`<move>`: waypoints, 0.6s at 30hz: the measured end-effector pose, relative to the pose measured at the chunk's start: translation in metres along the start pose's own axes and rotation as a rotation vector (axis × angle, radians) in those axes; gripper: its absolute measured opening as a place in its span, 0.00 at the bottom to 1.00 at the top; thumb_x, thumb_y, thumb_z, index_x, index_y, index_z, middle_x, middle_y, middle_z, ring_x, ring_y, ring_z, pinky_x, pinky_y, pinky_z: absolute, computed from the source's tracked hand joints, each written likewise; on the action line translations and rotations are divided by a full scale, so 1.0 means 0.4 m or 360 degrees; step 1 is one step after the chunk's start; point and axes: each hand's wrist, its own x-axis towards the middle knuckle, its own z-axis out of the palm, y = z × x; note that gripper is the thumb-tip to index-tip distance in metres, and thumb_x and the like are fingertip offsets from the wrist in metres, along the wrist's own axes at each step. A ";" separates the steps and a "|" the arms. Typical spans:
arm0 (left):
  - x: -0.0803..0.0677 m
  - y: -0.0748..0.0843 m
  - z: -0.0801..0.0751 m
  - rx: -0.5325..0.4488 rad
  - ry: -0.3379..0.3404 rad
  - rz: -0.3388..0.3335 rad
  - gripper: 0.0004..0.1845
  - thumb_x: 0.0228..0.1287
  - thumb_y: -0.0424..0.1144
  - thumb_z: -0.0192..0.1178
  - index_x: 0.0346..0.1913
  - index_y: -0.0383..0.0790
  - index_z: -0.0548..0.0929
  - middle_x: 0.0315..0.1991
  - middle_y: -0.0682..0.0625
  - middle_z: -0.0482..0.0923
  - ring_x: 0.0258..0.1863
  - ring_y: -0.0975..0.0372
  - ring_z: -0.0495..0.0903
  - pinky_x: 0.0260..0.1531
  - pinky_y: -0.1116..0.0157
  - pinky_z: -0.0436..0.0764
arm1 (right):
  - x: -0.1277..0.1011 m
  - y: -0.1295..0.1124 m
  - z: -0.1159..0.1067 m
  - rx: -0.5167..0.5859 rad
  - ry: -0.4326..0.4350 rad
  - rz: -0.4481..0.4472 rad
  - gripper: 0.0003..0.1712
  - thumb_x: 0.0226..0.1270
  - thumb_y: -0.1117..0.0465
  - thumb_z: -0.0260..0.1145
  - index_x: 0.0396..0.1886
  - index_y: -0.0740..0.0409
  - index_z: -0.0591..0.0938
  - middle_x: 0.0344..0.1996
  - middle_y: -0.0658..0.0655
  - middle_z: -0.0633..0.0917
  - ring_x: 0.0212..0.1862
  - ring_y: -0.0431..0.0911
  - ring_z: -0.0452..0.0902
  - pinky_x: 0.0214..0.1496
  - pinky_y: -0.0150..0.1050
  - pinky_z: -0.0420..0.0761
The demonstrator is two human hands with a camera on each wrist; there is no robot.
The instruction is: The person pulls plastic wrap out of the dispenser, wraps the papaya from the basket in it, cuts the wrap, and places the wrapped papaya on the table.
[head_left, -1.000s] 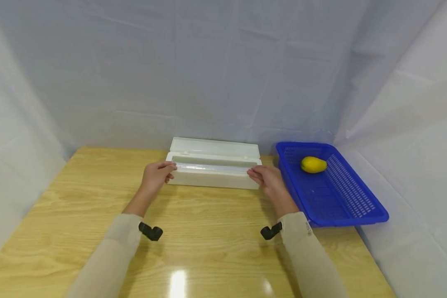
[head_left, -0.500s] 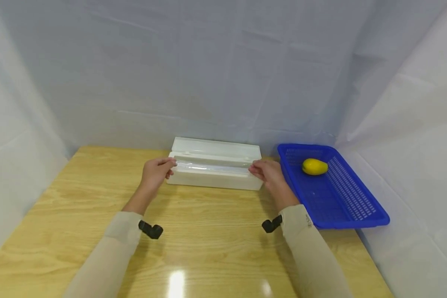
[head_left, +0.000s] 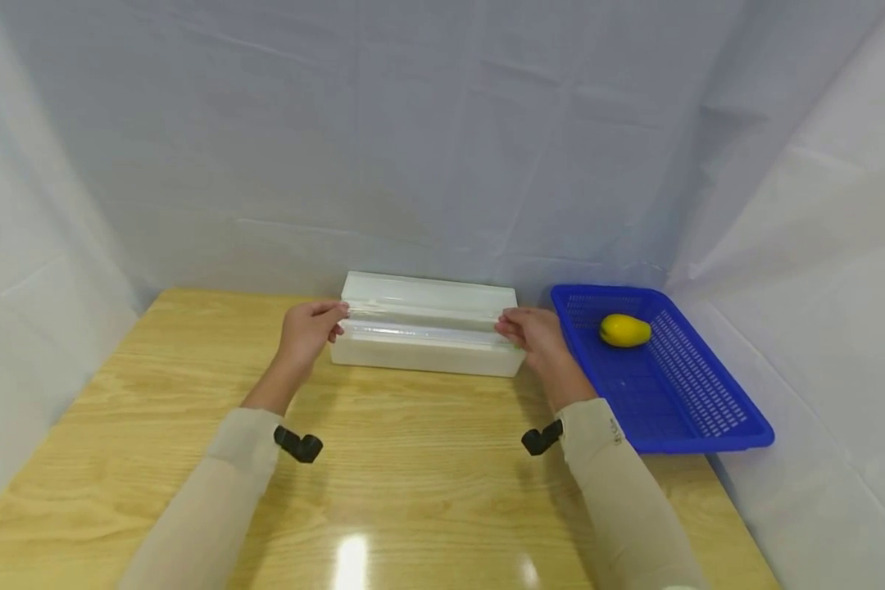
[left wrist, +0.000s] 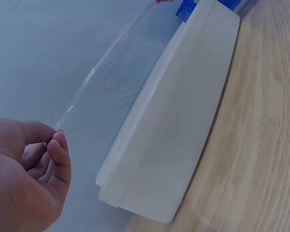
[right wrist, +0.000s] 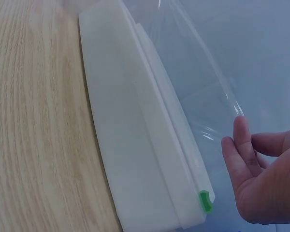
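The left hand (head_left: 308, 329) pinches one corner of a clear film (left wrist: 111, 79) between thumb and forefinger, its other fingers curled in. Opposite, the right hand (head_left: 534, 334) pinches the other corner between thumb and fingers. From where I stand, the film's free edge runs left to right from hand to hand, drawn out in a line above the box (head_left: 422, 355); the sheet slopes from that edge down to the box, and the wrist views hide where it enters.

The box, white and long, sits at the far side of the table (head_left: 413, 483), its long axis crosswise in front of the person, the right end slightly nearer them. Its plain long wall faces the person. The lid (head_left: 428, 288) is folded back on the far side, towards the curtain (head_left: 428, 147). A small green piece (right wrist: 206, 201) shows at the right end.

Pale sleeves (head_left: 243, 447) carry a black mount (head_left: 298, 444) at each wrist. Beside the right forearm stands a blue basket (head_left: 656, 410), its long axis slanting away from the person. In its far part lies a yellow fruit (head_left: 625, 330), lengthwise left to right.
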 end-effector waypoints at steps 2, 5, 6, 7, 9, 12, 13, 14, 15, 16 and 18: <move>0.003 0.004 -0.002 -0.0002 -0.0004 0.0003 0.19 0.75 0.40 0.58 0.59 0.30 0.82 0.50 0.41 0.83 0.29 0.70 0.79 0.31 0.75 0.81 | -0.004 -0.006 0.000 -0.0004 0.0002 -0.0005 0.23 0.73 0.71 0.60 0.64 0.78 0.73 0.24 0.49 0.86 0.27 0.37 0.85 0.38 0.27 0.86; 0.005 0.012 -0.006 0.0016 -0.0007 0.0011 0.19 0.75 0.41 0.58 0.59 0.31 0.81 0.47 0.46 0.84 0.30 0.69 0.79 0.32 0.74 0.82 | -0.010 -0.013 -0.001 -0.0011 -0.0007 -0.0021 0.21 0.72 0.71 0.61 0.62 0.77 0.75 0.24 0.49 0.86 0.27 0.37 0.86 0.39 0.28 0.86; 0.005 0.015 -0.007 0.0023 -0.0009 0.0013 0.19 0.75 0.41 0.58 0.60 0.31 0.81 0.48 0.46 0.84 0.30 0.68 0.79 0.33 0.73 0.82 | -0.012 -0.016 -0.001 -0.0014 -0.0012 -0.0028 0.20 0.73 0.71 0.61 0.61 0.76 0.76 0.25 0.49 0.86 0.27 0.38 0.86 0.39 0.28 0.86; 0.005 0.017 -0.008 0.0030 -0.0010 0.0013 0.20 0.75 0.42 0.57 0.60 0.31 0.81 0.49 0.45 0.84 0.31 0.68 0.79 0.33 0.73 0.83 | -0.014 -0.020 -0.001 -0.0014 -0.0015 -0.0034 0.19 0.73 0.71 0.60 0.60 0.76 0.76 0.25 0.50 0.86 0.27 0.38 0.86 0.40 0.28 0.86; 0.005 0.024 -0.010 0.0034 -0.0014 0.0019 0.20 0.76 0.42 0.57 0.60 0.31 0.81 0.52 0.42 0.83 0.31 0.68 0.79 0.33 0.73 0.82 | -0.019 -0.027 -0.001 -0.0010 -0.0019 -0.0049 0.18 0.73 0.71 0.60 0.59 0.76 0.77 0.25 0.50 0.86 0.28 0.38 0.86 0.41 0.29 0.87; 0.005 0.032 -0.011 0.0036 -0.0017 0.0028 0.20 0.76 0.43 0.57 0.60 0.32 0.81 0.54 0.38 0.82 0.31 0.68 0.79 0.33 0.74 0.82 | -0.027 -0.038 -0.002 -0.0009 -0.0026 -0.0071 0.18 0.73 0.71 0.60 0.59 0.76 0.76 0.26 0.51 0.87 0.28 0.38 0.86 0.42 0.29 0.87; 0.005 0.035 -0.011 0.0035 -0.0018 0.0028 0.20 0.76 0.44 0.57 0.60 0.32 0.81 0.54 0.39 0.82 0.31 0.68 0.79 0.33 0.74 0.82 | -0.029 -0.042 -0.002 -0.0008 -0.0034 -0.0075 0.19 0.73 0.71 0.60 0.60 0.76 0.76 0.27 0.51 0.87 0.28 0.38 0.86 0.43 0.30 0.87; 0.005 0.038 -0.011 0.0032 -0.0018 0.0028 0.20 0.76 0.44 0.57 0.60 0.33 0.81 0.54 0.40 0.82 0.32 0.68 0.79 0.33 0.74 0.82 | -0.030 -0.045 -0.003 -0.0008 -0.0043 -0.0080 0.19 0.73 0.71 0.60 0.60 0.76 0.76 0.27 0.51 0.87 0.28 0.38 0.86 0.44 0.30 0.87; 0.006 0.041 -0.011 0.0029 -0.0017 0.0024 0.20 0.76 0.44 0.57 0.60 0.33 0.81 0.53 0.41 0.82 0.32 0.67 0.79 0.34 0.73 0.82 | -0.032 -0.049 -0.004 -0.0021 -0.0049 -0.0083 0.19 0.74 0.70 0.60 0.61 0.75 0.76 0.27 0.51 0.87 0.29 0.38 0.86 0.45 0.30 0.87; 0.006 0.044 -0.011 0.0028 -0.0017 0.0022 0.20 0.76 0.44 0.57 0.60 0.33 0.81 0.52 0.42 0.82 0.32 0.67 0.80 0.34 0.72 0.83 | -0.034 -0.053 -0.005 -0.0036 -0.0058 -0.0085 0.19 0.74 0.70 0.59 0.61 0.75 0.76 0.28 0.50 0.87 0.29 0.38 0.86 0.46 0.31 0.87; 0.007 0.049 -0.011 0.0024 -0.0017 0.0013 0.19 0.76 0.43 0.57 0.60 0.34 0.82 0.51 0.43 0.82 0.33 0.65 0.80 0.35 0.72 0.83 | -0.038 -0.059 -0.007 -0.0069 -0.0064 -0.0083 0.20 0.75 0.69 0.59 0.63 0.73 0.76 0.29 0.50 0.87 0.30 0.38 0.87 0.47 0.31 0.87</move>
